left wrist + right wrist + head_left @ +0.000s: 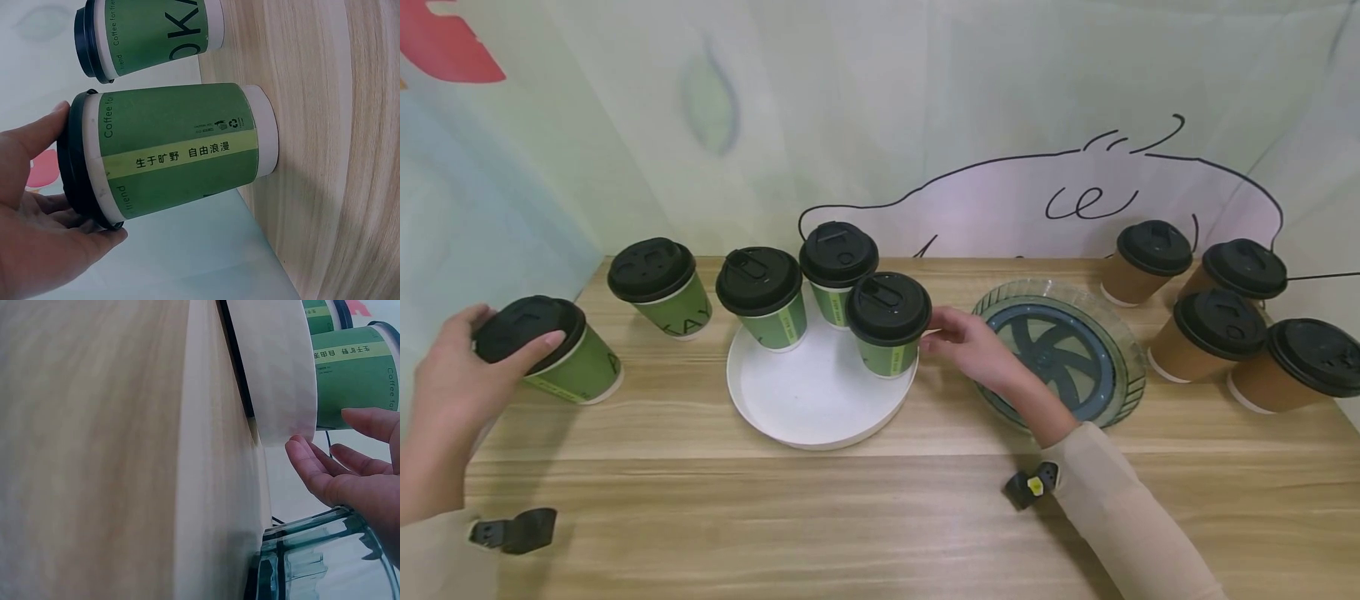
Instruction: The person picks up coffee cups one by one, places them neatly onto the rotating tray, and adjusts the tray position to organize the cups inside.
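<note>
Left hand (456, 379) has thumb and fingers round a green cup's (580, 367) lid, long axis upright, by the desk's (760, 517) left edge; white tray's (812, 412) off rightward. Right hand's (973, 346) loosely open, empty, maybe touching the tray's rightmost cup (887, 358).

Held cup (178, 140): "生于旷野 自由浪漫", "Coffee", recycling sign (234, 123). Neighbouring cup (153, 37): "OKA".

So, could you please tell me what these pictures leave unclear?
Head: the insides of the green cups, hidden by lids.
Head: base of one brown cup, hidden by another brown cup.
Left wrist: farther green cup, cut by top edge.
Right wrist: clear dish, cut by bottom edge.
</note>
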Motion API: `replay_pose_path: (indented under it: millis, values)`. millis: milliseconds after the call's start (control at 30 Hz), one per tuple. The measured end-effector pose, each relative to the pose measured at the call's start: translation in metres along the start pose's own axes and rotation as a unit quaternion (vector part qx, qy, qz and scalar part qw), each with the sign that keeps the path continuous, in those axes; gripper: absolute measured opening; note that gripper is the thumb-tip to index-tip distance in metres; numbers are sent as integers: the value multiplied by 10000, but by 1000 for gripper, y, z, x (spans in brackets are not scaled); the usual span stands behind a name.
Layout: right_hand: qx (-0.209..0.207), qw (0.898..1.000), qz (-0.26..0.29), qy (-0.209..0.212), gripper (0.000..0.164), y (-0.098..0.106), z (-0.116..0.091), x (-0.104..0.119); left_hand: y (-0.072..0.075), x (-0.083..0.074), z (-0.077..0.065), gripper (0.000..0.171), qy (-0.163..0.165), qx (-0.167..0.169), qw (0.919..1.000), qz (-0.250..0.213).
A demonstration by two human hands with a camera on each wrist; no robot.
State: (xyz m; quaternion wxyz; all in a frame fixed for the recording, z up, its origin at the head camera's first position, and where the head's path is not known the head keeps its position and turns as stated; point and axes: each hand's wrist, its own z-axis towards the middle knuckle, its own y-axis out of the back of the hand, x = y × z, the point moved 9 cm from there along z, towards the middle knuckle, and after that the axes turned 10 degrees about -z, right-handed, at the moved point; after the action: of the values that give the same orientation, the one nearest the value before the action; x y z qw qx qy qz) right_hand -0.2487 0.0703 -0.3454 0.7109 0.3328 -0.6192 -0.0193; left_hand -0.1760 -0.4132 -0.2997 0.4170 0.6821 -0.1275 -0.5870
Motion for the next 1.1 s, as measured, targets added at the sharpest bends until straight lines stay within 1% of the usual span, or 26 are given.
replay_pose_path:
  millis: [133,200,267,367,467,667,767,833,1000,1100]
  values:
    - [-7,10000,-25,47,37,0,0,0,0,7,5,92,-9,15,10000,33]
    - [-32,9999,-56,114,38,0,1,-3,0,9,6,93,-34,1,10000,36]
    - [-41,9999,-71,144,38,0,1,-4,0,1,1,91,-22,10,10000,35]
    - [-30,9999,-48,125,37,0,1,-4,0,1,1,91,-36,2,10000,60]
    - [7,10000,12,22,37,-1,1,-4,-1,8,7,92,-47,-15,9999,105]
    - [32,10000,20,-69,37,-1,1,-4,-2,31,23,96,-89,-55,9999,114]
    - [28,9999,18,-102,37,-1,2,-4,-2,34,25,98,-91,-57,9999,119]
    - [36,9999,25,-107,37,-1,1,-4,-2,29,22,97,-75,-57,9999,139]
    - [40,9999,19,-121,38,-1,1,-5,-1,1,4,91,-80,16,9999,107]
    - [37,9999,2,-121,38,-1,1,-5,0,-10,-3,89,-101,41,9999,81]
